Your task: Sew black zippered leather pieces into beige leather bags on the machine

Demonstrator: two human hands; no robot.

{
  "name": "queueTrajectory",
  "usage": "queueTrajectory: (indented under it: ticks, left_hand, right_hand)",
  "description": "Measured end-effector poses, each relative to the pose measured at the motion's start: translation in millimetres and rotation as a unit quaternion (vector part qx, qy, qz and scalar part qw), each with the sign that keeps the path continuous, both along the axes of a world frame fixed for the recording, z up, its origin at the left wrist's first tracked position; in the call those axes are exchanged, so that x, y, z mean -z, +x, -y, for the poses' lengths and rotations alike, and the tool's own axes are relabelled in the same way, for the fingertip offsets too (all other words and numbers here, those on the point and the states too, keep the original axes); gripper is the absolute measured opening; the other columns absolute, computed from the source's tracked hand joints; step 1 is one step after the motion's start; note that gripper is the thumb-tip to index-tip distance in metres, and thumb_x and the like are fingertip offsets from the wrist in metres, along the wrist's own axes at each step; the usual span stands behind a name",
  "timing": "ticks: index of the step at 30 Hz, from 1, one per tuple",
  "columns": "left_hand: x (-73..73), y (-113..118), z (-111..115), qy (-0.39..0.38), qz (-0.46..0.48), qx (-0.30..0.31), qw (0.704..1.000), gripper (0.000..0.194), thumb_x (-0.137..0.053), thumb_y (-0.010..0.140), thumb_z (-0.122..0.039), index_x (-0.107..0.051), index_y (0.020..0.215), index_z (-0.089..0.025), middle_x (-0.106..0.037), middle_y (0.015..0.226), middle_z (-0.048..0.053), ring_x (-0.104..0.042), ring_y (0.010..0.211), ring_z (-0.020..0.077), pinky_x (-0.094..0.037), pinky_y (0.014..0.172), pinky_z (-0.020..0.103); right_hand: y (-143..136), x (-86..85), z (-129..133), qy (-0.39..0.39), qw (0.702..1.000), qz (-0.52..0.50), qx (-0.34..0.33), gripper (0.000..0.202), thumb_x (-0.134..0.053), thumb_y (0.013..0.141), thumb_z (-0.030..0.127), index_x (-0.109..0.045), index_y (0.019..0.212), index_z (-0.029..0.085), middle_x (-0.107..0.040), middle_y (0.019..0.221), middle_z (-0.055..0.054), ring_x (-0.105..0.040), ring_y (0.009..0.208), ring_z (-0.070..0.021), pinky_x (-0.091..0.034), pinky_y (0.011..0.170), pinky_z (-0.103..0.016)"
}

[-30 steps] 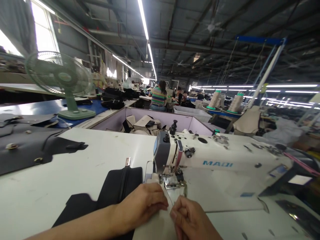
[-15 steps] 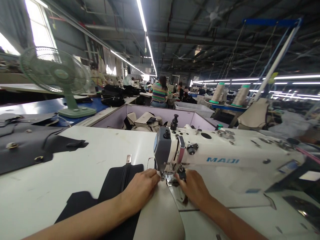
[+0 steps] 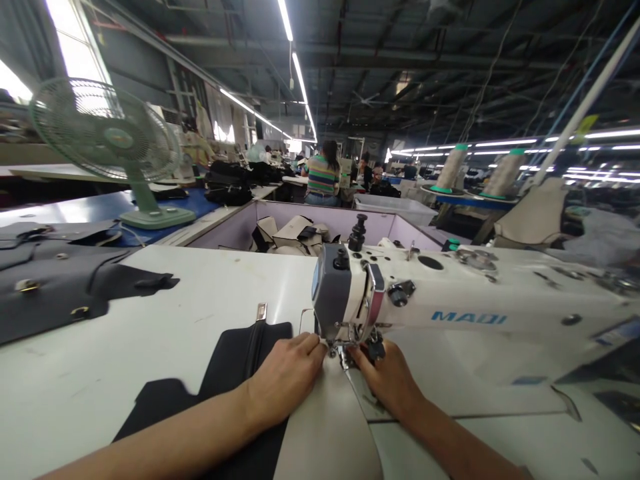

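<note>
A beige leather-like panel point(image 3: 327, 423) lies under the needle area of a white sewing machine point(image 3: 470, 293), its near end reaching toward me. My left hand point(image 3: 290, 373) rests on the panel's left side, fingers bent and closed at its edge beside the presser foot point(image 3: 344, 358). On the other side, my right hand point(image 3: 390, 377) is closed in close to the foot, thumb and finger pointing at the panel's right edge. Whatever those fingertips pinch is hidden by the machine parts. Beneath my left forearm is a black piece with a strap point(image 3: 233, 360) and metal end.
Dark grey pieces with metal fittings point(image 3: 50, 283) lie at the left. A green fan point(image 3: 145, 207) stands behind them. Beyond the table, a lilac-walled bin point(image 3: 220, 233) holds beige pieces point(image 3: 295, 233). Thread cones point(image 3: 453, 167) stand at the right, and a person in stripes point(image 3: 323, 177) is farther back.
The view has shifted, so the machine appears farther right and larger. My right fingertips are closer in at the presser foot. My left hand stays on the beige panel.
</note>
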State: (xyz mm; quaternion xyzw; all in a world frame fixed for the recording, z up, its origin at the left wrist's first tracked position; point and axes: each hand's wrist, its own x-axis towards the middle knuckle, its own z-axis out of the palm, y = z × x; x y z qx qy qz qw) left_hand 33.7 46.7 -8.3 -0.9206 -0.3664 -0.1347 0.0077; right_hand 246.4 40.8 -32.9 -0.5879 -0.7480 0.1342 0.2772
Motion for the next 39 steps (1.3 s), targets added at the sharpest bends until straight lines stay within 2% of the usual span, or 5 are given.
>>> queueTrajectory:
  ticks: [9,15,20,31,39]
  left_hand:
    - [-6.4,3,0,0.006,-0.027,-0.003,1.000,0.019,-0.041,0.092,-0.007,-0.058,0.094,-0.015,-0.061,0.092,0.006,-0.060,0.082,0.0205,-0.055,0.072,0.035]
    - [-1.4,2,-2,0.012,-0.025,-0.002,1.000,0.019,-0.040,0.093,-0.009,-0.057,0.098,-0.015,-0.061,0.096,0.007,-0.061,0.085,0.0210,-0.056,0.074,0.035]
    - [0.4,1,-3,0.017,-0.015,0.009,1.000,0.021,-0.040,0.093,-0.007,-0.057,0.102,-0.015,-0.062,0.097,0.006,-0.062,0.088,0.0199,-0.056,0.076,0.033]
    - [8.7,1,-5,0.047,-0.008,0.012,0.999,0.016,-0.042,0.093,-0.009,-0.057,0.097,-0.014,-0.061,0.094,0.007,-0.061,0.086,0.0213,-0.056,0.071,0.034]
    - [11.1,1,-7,0.051,-0.004,0.028,0.998,0.017,-0.042,0.094,-0.009,-0.056,0.101,-0.015,-0.062,0.095,0.006,-0.062,0.087,0.0190,-0.055,0.075,0.031]
  right_hand:
    - [1,0.9,0,-0.003,1.000,-0.026,0.004,0.027,-0.048,0.091,0.031,-0.068,0.079,0.017,-0.066,0.076,-0.006,-0.061,0.073,-0.0201,-0.041,0.068,-0.026]
    - [-1,-0.4,-1,-0.006,0.999,-0.048,0.010,0.028,-0.049,0.090,0.032,-0.064,0.072,0.017,-0.064,0.072,-0.006,-0.060,0.070,-0.0200,-0.041,0.064,-0.026]
    - [-5,-2.2,-1,-0.009,0.997,-0.074,0.022,0.027,-0.057,0.086,0.035,-0.057,0.065,0.017,-0.061,0.066,-0.004,-0.057,0.064,-0.0190,-0.039,0.058,-0.026]
    - [-10,-3.1,0,-0.029,0.995,-0.098,0.018,0.024,-0.061,0.084,0.030,-0.057,0.064,0.017,-0.062,0.066,-0.004,-0.058,0.066,-0.0195,-0.040,0.059,-0.026]
    - [-11,-4.3,-1,-0.043,0.991,-0.128,0.022,0.026,-0.068,0.078,0.032,-0.056,0.060,0.017,-0.059,0.061,-0.001,-0.055,0.062,-0.0175,-0.037,0.055,-0.025]
